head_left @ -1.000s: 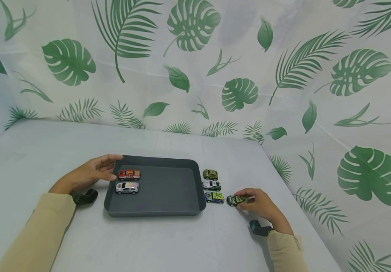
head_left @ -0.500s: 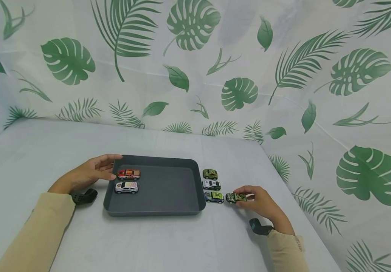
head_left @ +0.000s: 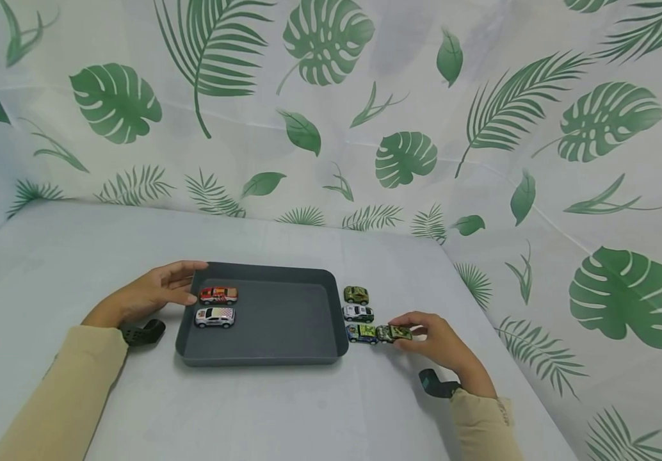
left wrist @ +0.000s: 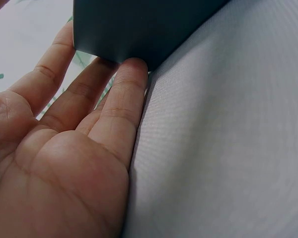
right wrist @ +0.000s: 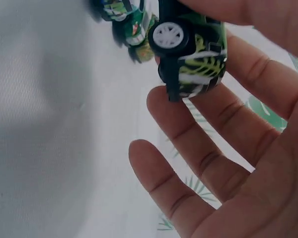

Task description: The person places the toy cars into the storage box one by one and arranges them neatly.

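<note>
A dark grey tray (head_left: 285, 320) holds a red car (head_left: 218, 295) above a white car (head_left: 214, 317), both at its left side. My left hand (head_left: 149, 293) touches the tray's left edge and far left corner; in the left wrist view, fingertips of this hand (left wrist: 64, 129) rest against the tray's outer wall (left wrist: 134, 29). My right hand (head_left: 443, 346) pinches a camouflage car (head_left: 394, 333) between thumb and fingers, its left end at the blue-green car (head_left: 362, 333). The right wrist view shows the held car (right wrist: 201, 67) from one end, above spread fingers of that hand (right wrist: 233, 144).
Right of the tray, a white-and-black car (head_left: 358, 313) and a green car (head_left: 356, 294) stand in a column with the blue-green one. Pale cloth (head_left: 285, 416) covers the table. A leaf-patterned curtain (head_left: 348, 109) rises behind and to the right.
My right hand has moved left with the camouflage car, closing the gap to the blue-green car. The left hand, tray and other cars have stayed in place.
</note>
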The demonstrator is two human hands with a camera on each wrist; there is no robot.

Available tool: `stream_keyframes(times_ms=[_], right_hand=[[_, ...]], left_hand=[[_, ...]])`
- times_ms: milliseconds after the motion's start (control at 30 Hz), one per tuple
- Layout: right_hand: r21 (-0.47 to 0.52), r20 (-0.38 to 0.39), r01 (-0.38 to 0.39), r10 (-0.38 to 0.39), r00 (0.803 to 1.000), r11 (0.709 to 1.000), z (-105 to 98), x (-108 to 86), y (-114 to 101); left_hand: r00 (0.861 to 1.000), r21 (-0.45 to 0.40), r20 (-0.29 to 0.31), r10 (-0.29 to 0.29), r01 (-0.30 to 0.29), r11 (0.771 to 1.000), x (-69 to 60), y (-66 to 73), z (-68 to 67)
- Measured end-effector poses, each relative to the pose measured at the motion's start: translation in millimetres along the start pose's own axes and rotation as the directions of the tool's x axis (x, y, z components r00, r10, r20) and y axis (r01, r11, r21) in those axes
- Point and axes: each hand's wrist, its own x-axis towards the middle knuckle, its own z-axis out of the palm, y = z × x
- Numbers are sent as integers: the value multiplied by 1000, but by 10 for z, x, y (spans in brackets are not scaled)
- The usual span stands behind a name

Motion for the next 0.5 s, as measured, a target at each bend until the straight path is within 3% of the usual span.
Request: stream_keyframes(times_ms=[500], right_hand=[[39,13,133,-134,991,990,52,63,-100]], left_hand=[[1000,-9,5,6,-6,1000,5,8,-5]])
